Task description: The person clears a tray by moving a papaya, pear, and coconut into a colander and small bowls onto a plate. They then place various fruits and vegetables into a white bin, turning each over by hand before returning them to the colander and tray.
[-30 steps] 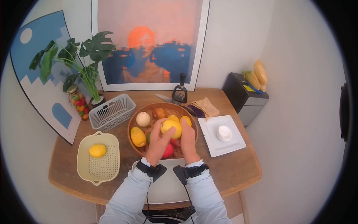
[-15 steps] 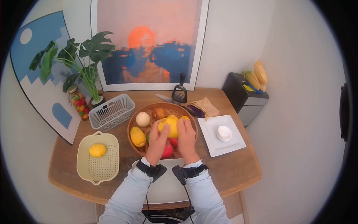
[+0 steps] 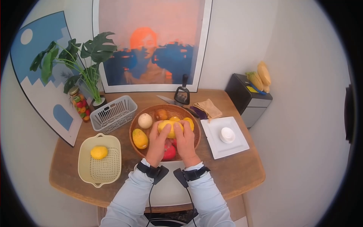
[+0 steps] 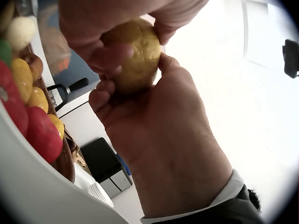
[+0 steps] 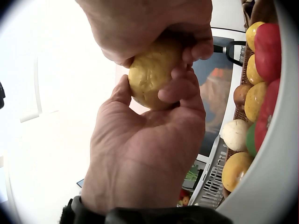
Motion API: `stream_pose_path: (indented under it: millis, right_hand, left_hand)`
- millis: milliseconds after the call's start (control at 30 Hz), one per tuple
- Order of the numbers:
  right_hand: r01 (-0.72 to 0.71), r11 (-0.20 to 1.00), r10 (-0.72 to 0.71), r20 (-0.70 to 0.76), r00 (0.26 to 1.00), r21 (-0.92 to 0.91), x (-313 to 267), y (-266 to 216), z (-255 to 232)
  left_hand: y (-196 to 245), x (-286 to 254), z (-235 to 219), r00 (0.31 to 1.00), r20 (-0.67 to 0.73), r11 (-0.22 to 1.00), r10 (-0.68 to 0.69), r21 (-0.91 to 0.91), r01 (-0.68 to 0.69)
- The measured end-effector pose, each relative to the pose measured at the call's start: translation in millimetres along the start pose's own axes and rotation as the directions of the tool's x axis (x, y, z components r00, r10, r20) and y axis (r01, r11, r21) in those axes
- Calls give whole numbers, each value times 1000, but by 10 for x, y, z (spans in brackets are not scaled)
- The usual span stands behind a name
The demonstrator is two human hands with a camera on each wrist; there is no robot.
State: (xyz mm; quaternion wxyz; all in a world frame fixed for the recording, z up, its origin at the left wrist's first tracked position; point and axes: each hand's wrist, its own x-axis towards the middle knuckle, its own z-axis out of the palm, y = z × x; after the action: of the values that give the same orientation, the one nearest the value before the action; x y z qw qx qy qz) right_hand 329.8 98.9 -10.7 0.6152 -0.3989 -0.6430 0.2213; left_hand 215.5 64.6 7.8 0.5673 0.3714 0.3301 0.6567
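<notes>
A yellow fruit [image 3: 171, 129] is held between both hands above the round wicker basket [image 3: 134, 146]. The left hand [image 3: 155, 145] grips its left side and the right hand [image 3: 186, 143] its right side, with thumbs on the near face. In the left wrist view, the fruit [image 4: 140, 56] shows wrinkled skin, the left hand [image 4: 159, 126] curled round it. From the right wrist, the right hand [image 5: 145, 149] has thumb and fingers round the fruit [image 5: 152, 77]. Below lie red fruits [image 3: 169, 151], a white one [image 3: 145, 120], a brown one [image 3: 161, 114] and several yellow ones.
On the left stands a cream colander [image 3: 81, 162] with a yellow fruit [image 3: 99, 152], behind it a grey basket [image 3: 113, 113]. A white plate [image 3: 215, 147] with a small white bowl [image 3: 227, 135] is at right. A knife [image 3: 168, 100] and cloth [image 3: 208, 109] lie behind the wicker basket.
The held yellow fruit has been turned between the hands and now lies sideways. Both hands have shifted slightly, the right one a little to the left.
</notes>
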Motion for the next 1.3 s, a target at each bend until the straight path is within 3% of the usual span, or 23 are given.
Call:
stream_pose_path:
  millis: [33,67,133,200,233,300,333,400,433,467,533,600,633,700,733,800,833,933,1033,1133,1200,1233,1300]
  right_hand:
    - [39,999,-39,6,999,-15,13,-20,11]
    - [-203,968,196,59,979,144,27,-58,-18]
    - [-635,672,580,261,772,382,85,-176,-138]
    - [-612,699,546,276,791,370,104,-156,-198]
    - [-600,712,529,282,800,365,106,-141,-212]
    - [-290,915,286,56,956,279,52,49,-43]
    - [-124,971,136,-45,990,204,48,51,18]
    - [-209,946,217,-4,976,246,27,2,5]
    - [-251,931,255,20,967,265,26,-59,-4]
    - [-435,838,412,138,900,330,59,-84,-63]
    - [-747,549,634,396,664,374,152,-105,-219]
    - [-651,645,590,280,757,400,122,-147,-194]
    - [-597,691,562,218,798,408,101,-161,-172]
    - [-214,953,226,-36,973,212,59,-88,-42]
    - [-7,997,16,-123,992,72,49,-79,-3]
    - [-10,1000,10,-100,995,-1,30,-134,-10]
    - [-11,999,7,-88,996,-38,23,-162,-11]
    - [-272,947,269,39,962,169,27,-27,-7]
    - [-410,911,404,130,906,30,42,-77,-63]
    - [-202,959,228,120,966,-197,-6,-86,-30]
    - [-150,939,218,197,956,-309,-8,-224,-54]
    - [-121,924,216,234,948,-362,-10,-286,-60]
    - [55,935,2,160,987,-351,-49,-283,2]
  left_hand:
    - [17,-1,-3,999,36,997,39,60,-41]
    - [31,-3,-9,994,73,990,77,117,-85]
    - [33,-5,-1,983,109,971,150,171,-167]
    - [-16,-17,53,970,110,957,219,170,-235]
    - [-41,-14,44,980,74,973,183,126,-191]
    - [-87,2,16,994,7,994,105,35,-105]
    - [-72,9,5,996,20,996,85,3,-85]
    - [-33,20,-24,998,44,997,48,-60,-45]
    - [-29,17,-26,994,72,997,81,5,-81]
    - [-24,13,-28,988,102,991,112,68,-119]
    - [-20,3,-7,979,119,972,166,148,-183]
    - [-42,-21,61,973,97,957,211,185,-226]
    - [-66,-19,38,983,79,973,163,155,-174]
    - [-154,27,-44,997,49,993,64,92,-68]
    - [-191,59,-65,996,57,997,71,31,-73]
    - [-236,107,-98,994,68,992,88,-92,-82]
    - [-222,94,-97,993,61,994,104,-24,-103]
    - [-213,74,-88,985,55,981,163,100,-168]
    - [-275,94,-76,983,51,984,179,-11,-179]
    - [-182,64,-28,994,25,968,110,-228,-102]
    - [-125,62,-41,994,2,951,108,-293,-102]
    - [-118,76,-56,991,-18,968,132,-213,-133]
    - [-123,105,-81,981,-51,981,186,-49,-188]
